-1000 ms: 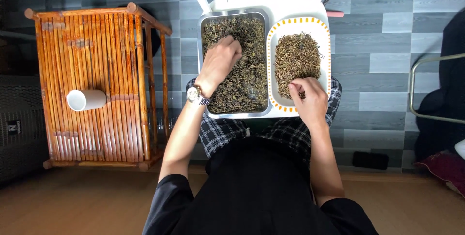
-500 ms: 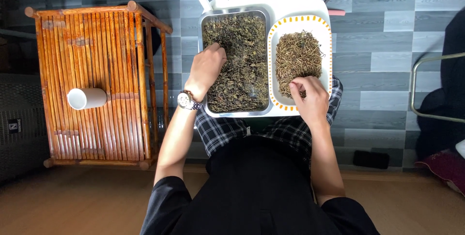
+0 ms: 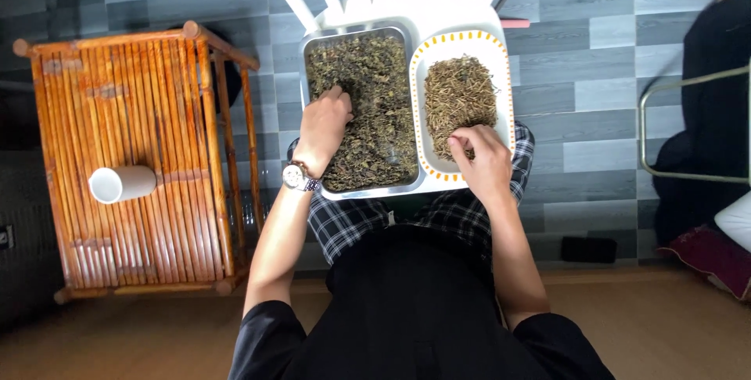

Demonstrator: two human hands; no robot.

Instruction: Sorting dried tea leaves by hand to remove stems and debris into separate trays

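A white plastic chair [image 3: 438, 4] stands at the far centre of the scene and carries two containers side by side, touching. On the left is a rectangular metal tray [image 3: 313, 43] filled with dark green-brown dried leaves [image 3: 368, 82]. On the right is a white oblong dish [image 3: 501, 59] with an orange-dotted rim, holding a paler heap of thin dried stems [image 3: 460, 94]. The left hand [image 3: 322, 126], with a wristwatch [image 3: 297, 176] on the wrist, rests in the left part of the metal tray, fingers curled down into the leaves; whether it grips any cannot be told. The right hand [image 3: 485, 161] lies at the near end of the white dish, its fingertips drawn together and pinching a small bit of the stems. The person wears a dark top and checked trousers. To the left stands a bamboo rack [image 3: 156, 114] of orange-brown canes, with a white cup [image 3: 121, 184] lying on its side upon it. At the right edge are a metal frame [image 3: 688, 129] and a dark red cushion [image 3: 708, 259]. No labels or signs are visible.
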